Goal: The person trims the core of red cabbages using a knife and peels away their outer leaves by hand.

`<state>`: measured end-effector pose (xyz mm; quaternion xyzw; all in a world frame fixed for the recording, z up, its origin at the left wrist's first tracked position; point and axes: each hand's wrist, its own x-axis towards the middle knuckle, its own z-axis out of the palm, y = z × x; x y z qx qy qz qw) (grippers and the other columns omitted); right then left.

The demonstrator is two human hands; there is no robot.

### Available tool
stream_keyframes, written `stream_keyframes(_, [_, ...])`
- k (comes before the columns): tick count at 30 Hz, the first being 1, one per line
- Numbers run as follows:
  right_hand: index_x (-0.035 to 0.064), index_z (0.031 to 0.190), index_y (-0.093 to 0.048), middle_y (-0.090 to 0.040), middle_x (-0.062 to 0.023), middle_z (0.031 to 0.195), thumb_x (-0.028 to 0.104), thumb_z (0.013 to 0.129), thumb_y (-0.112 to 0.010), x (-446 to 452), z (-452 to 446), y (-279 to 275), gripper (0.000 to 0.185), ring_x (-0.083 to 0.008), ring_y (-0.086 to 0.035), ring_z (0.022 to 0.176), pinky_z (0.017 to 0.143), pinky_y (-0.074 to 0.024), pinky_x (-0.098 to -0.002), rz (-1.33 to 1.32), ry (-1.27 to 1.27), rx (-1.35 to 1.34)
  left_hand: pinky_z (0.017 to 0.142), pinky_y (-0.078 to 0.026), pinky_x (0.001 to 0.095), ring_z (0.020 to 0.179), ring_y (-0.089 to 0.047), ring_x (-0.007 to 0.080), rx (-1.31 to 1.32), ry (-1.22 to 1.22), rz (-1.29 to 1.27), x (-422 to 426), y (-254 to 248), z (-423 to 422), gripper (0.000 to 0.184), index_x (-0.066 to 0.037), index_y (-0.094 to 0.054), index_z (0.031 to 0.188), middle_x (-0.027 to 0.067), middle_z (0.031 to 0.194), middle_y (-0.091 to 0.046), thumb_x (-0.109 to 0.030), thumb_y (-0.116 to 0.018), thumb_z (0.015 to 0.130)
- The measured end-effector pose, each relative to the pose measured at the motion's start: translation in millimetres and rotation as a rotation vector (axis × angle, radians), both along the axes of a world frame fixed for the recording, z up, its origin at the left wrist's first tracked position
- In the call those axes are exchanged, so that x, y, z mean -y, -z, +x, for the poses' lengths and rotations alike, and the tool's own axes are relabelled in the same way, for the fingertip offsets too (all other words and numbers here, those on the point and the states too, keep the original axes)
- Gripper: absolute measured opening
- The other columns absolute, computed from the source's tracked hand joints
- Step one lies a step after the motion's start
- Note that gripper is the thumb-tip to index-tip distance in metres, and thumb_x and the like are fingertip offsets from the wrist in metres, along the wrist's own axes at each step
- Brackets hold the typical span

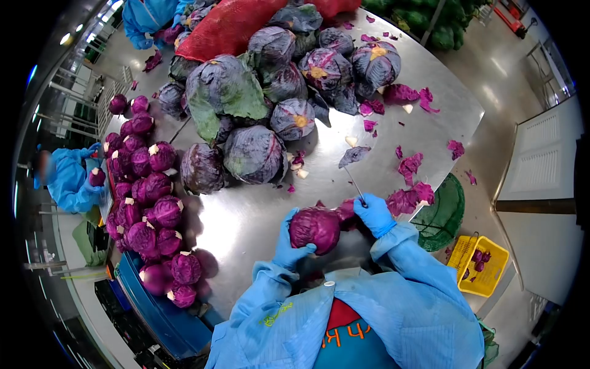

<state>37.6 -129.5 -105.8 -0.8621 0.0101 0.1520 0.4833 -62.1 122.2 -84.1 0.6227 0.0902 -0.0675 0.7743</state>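
Cabbage [314, 231] is my focus, held over the near side of the steel table [236, 249]. Far left, smooth heads [142, 237] lie heaped, several showing pale cut stems, so I judge the step in hand to be stripping outer leaves from this one. My left hand [284, 246] is clamped on its left side, fingers curled around, thumb along the near face. Just right, a leaf [348, 213] spans toward my right hand [375, 216]; I can't tell whether it is attached. That hand is closed on the knife [353, 180], blade end away from the body, elbow out. I reckon the next move calls for a steady left grip and the blade kept clear. Scraps [402, 202] lie beyond.
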Motion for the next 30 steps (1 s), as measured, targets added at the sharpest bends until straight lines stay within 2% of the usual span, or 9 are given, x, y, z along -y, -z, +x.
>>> stream_keyframes(5, [0.0092,0.100,-0.066,-0.067,-0.0177,0.093,0.032,0.090,-0.057,20.7,-16.3,10.8,0.027,-0.0386,-0.064,0.084,0.074,-0.0517,-0.0452,-0.192,-0.049,0.052,0.102,-0.047,0.0443,0.116,-0.057,0.0301,-0.227,-0.150,-0.547,-13.7,-3.9,4.9,0.082,-0.002,-0.041,0.139,0.0156,0.128,-0.056,-0.027,-0.078,0.070])
stream_keyframes(9, [0.0103,0.105,-0.065,-0.066,-0.0179,0.097,0.031,0.092,-0.058,81.6,-27.3,14.1,0.026,-0.0382,-0.064,0.086,0.076,-0.0521,-0.0445,-0.306,0.028,0.160,0.101,-0.049,0.0444,0.116,-0.058,0.0338,-0.375,-0.259,-0.815,-27.6,6.6,-2.9,0.071,-0.001,-0.042,0.138,0.0178,0.130,-0.055,-0.024,-0.071,0.078])
stream_keyframes(12, [0.0100,0.109,-0.065,-0.066,-0.0181,0.096,0.028,0.091,-0.061,154.7,-39.6,10.6,0.026,-0.0363,-0.065,0.086,0.076,-0.0527,-0.0412,-0.341,0.144,0.135,0.107,-0.043,0.0499,0.125,-0.051,0.0358,-0.414,-0.213,-0.697,-17.8,-1.3,6.3,0.080,-0.001,-0.037,0.142,0.0193,0.137,-0.050,-0.030,-0.072,0.076])
stream_keyframes(17, [0.0084,0.132,-0.054,-0.061,-0.0105,0.104,0.012,0.085,-0.067,233.3,-62.5,2.4,0.049,-0.0208,-0.058,0.082,0.076,-0.0517,-0.0332,-0.616,0.344,0.373,0.106,-0.040,0.0360,0.125,-0.049,0.0270,-0.282,0.151,-0.089,-1.4,-20.1,46.6,0.099,0.006,-0.035,0.141,0.0203,0.138,-0.047,-0.021,-0.089,0.062])
stream_keyframes(20, [0.0119,0.136,-0.053,-0.061,-0.0086,0.108,0.005,0.087,-0.061,173.2,-48.1,-39.0,0.051,-0.0170,-0.057,0.082,0.077,-0.0509,-0.0302,-0.311,0.387,0.389,0.107,-0.039,0.0384,0.127,-0.046,0.0293,-0.092,0.407,0.390,23.1,-49.0,68.8,0.109,0.007,-0.030,0.143,0.0226,0.143,-0.039,-0.028,-0.091,0.059])
stream_keyframes(24, [0.0186,0.143,-0.048,-0.058,-0.0058,0.109,0.006,0.091,-0.057,72.8,-28.5,-63.2,0.054,-0.0130,-0.054,0.086,0.078,-0.0485,-0.0262,0.356,0.236,-0.095,0.110,-0.034,0.0398,0.128,-0.042,0.0321,0.282,0.055,0.829,78.5,-53.2,65.9,0.116,0.004,-0.027,0.145,0.0219,0.144,-0.037,-0.036,-0.092,0.058])
stream_keyframes(25, [0.0173,0.142,-0.049,-0.059,-0.0051,0.108,0.008,0.092,-0.058,53.6,-24.1,-49.2,0.052,-0.0129,-0.055,0.086,0.078,-0.0486,-0.0261,0.320,0.173,0.094,0.111,-0.032,0.0412,0.129,-0.039,0.0355,0.202,-0.049,0.942,90.2,-42.1,54.2,0.114,0.003,-0.028,0.146,0.0226,0.144,-0.036,-0.036,-0.091,0.060])
stream_keyframes(26, [0.0161,0.142,-0.049,-0.059,-0.0043,0.108,0.009,0.092,-0.059,41.0,-19.6,-29.2,0.051,-0.0128,-0.057,0.085,0.079,-0.0487,-0.0261,0.280,0.110,0.283,0.111,-0.030,0.0427,0.130,-0.038,0.0364,0.143,-0.038,0.676,95.6,-22.5,50.0,0.109,0.002,-0.027,0.146,0.0221,0.144,-0.036,-0.034,-0.089,0.063])
stream_keyframes(30, [0.0105,0.136,-0.053,-0.063,-0.0056,0.110,0.013,0.092,-0.061,37.2,-19.9,-15.1,0.044,-0.0149,-0.062,0.090,0.082,-0.0500,-0.0288,0.403,0.134,0.213,0.110,-0.031,0.0458,0.126,-0.040,0.0365,0.292,-0.072,0.715,110.0,-17.4,46.2,0.107,-0.001,-0.030,0.144,0.0222,0.136,-0.037,-0.033,-0.090,0.061])
